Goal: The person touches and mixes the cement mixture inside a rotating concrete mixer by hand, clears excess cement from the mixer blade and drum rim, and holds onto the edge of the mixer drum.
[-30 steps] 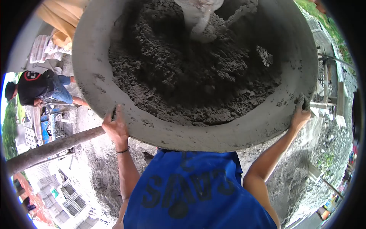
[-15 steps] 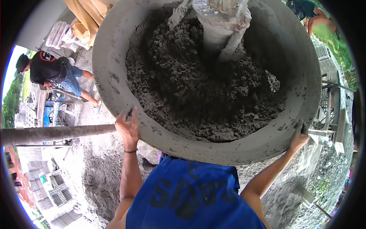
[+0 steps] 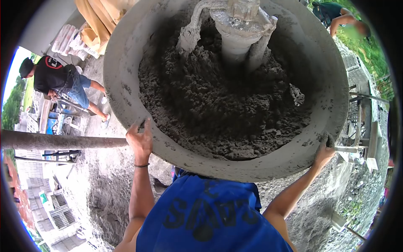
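A wide round mixer pan [image 3: 247, 164] fills the upper middle of the view, its grey rim tilted towards me. Inside lies a dark, crumbly cement mix [image 3: 235, 130]. From the middle of the pan rises a caked hub [image 3: 237, 40], with a bent mixing arm [image 3: 191, 35] on its left side reaching into the mix. My left hand [image 3: 140, 142] is closed on the near left of the rim, next to a long pipe [image 3: 67, 141]. On the near right of the rim, my right hand [image 3: 324, 153] grips too, its fingertips curled over the edge.
At the left a person in a black shirt [image 3: 50, 73] stands holding a long tool. Another person [image 3: 331, 14] bends at the top right. Stacked sacks [image 3: 67, 40] and a tan sheet [image 3: 98, 21] are behind the pan. Hollow blocks [image 3: 62, 210] lie lower left.
The mixing arm has shifted and more of it shows left of the hub. Both my hands keep their places on the rim. The person at top right has moved slightly.
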The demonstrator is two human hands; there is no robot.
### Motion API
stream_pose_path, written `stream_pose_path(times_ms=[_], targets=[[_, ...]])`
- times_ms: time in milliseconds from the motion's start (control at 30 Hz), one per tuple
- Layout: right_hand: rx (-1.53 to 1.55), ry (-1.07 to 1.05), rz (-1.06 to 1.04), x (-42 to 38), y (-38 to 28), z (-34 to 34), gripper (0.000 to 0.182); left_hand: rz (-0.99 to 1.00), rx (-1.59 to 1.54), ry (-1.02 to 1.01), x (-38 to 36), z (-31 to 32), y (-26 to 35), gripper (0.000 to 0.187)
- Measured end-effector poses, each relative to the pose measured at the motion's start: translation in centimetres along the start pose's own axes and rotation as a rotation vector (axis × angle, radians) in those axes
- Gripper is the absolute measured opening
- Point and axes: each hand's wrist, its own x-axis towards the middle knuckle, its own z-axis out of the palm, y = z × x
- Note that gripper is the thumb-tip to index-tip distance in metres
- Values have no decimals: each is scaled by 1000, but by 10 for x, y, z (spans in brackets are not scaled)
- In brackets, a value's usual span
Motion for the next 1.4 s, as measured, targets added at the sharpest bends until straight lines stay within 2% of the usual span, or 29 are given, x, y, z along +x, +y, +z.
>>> stream_pose_path(times_ms=[67, 133, 267, 333, 567, 933, 1100, 1167, 1400], targets=[[-3, 10, -7, 0, 4, 1, 46, -13, 4, -14, 0, 0, -1, 29], [-33, 11, 7, -1, 5, 0, 36, -6, 6, -16, 1, 0, -1, 30], [-14, -14, 24, -1, -3, -3, 38, 24, 7, 0, 1, 2, -4, 33], [12, -51, 113, -2, -10, -5, 38, 21, 20, -1, 1, 1, -5, 35], [-37, -18, 100, -2, -6, -3, 38, 21, 21, 5, 1, 2, -7, 40], [45, 7, 8, 1, 6, 2, 37, -18, -31, -20, -1, -1, 3, 37], [34, 3, 51, 0, -4, -1, 33, -74, -17, -22, -1, -1, 2, 36], [31, 8, 57, -1, -3, 0, 34, -137, -110, -36, -1, -1, -1, 36], [52, -26, 115, -3, -15, -7, 38, -79, -27, -14, 0, 3, 0, 33]])
